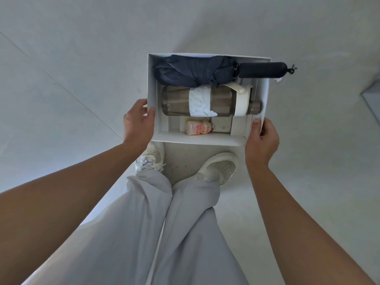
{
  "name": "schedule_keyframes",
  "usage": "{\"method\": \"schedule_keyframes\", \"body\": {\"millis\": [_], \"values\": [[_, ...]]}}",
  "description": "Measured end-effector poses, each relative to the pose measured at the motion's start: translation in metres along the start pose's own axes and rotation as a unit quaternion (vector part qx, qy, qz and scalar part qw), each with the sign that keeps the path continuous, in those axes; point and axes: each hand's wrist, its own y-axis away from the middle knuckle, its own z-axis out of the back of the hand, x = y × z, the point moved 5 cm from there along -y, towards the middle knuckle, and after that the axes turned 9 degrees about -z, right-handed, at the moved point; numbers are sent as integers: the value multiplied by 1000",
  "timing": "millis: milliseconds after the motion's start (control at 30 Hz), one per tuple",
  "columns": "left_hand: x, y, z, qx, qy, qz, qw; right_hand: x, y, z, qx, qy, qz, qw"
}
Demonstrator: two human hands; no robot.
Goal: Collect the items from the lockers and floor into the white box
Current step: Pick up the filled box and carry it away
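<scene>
The white box (pixel 205 140) is held out in front of the body, above the floor (pixel 61 79) and just past the shoes (pixel 218 167). Its long side runs from left to right. Three things lie inside, all lined up the same way. A dark folded umbrella (pixel 195 68) is at the far wall, and its handle sticks out over the right edge. A brown bottle (pixel 205 101) lies in the middle. A small pink packet (pixel 198 128) lies by the near wall.

The left wall is gripped by the left hand (pixel 138 120), with the thumb inside. The near right corner is gripped by the right hand (pixel 262 138). Both sets of fingers are closed on the box. It looks evenly held, so it can probably be carried level.
</scene>
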Motion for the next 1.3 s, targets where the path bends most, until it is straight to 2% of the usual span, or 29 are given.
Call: {"method": "schedule_keyframes", "body": {"millis": [167, 333, 567, 800, 1033, 1300], "values": [[-11, -16, 17, 8, -31, -26, 999, 9, 8, -3, -10, -18, -10, 1000], [-20, -11, 37, -2, 9, -32, 999, 26, 16, -4, -3, -34, -36, 999], [-50, 17, 97, -23, 34, -27, 999, 68, 53, 17, 14, -58, -13, 998], [-122, 50, 182, -25, 46, -45, 998, 145, 113, 71, 11, -129, -8, 992], [-191, 92, 270, -58, 113, -58, 990, 223, 164, 131, -19, -236, 15, 971], [-277, 154, 376, -73, 161, -86, 981, 320, 243, 218, -8, -275, 37, 961]]}}
